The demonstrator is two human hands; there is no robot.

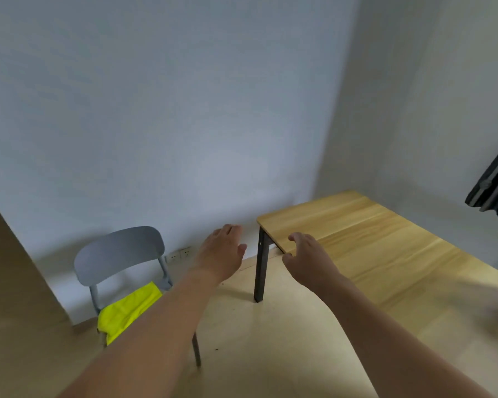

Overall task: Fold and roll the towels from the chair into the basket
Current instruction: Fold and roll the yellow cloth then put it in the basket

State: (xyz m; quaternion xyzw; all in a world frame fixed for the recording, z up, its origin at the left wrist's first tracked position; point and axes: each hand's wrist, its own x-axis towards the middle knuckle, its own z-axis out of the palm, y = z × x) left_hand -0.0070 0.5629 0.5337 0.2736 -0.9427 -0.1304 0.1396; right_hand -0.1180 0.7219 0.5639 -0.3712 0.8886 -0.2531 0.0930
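Now | left hand [223,251] outstretched, fingers relaxed, empty | right hand [305,258] outstretched, loosely curled, empty

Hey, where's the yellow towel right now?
In the head view, the yellow towel lies at lower left on the seat of the grey chair, partly hidden behind the left forearm, left of the wooden table.

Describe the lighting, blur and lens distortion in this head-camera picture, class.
Head view: soft, even light, no glare; faint shadow behind the chair on the wall. Wide-angle lens bends the wall edges and table. Blur smears the lower right corner; both hands, left hand and right hand, and the towel look slightly soft.
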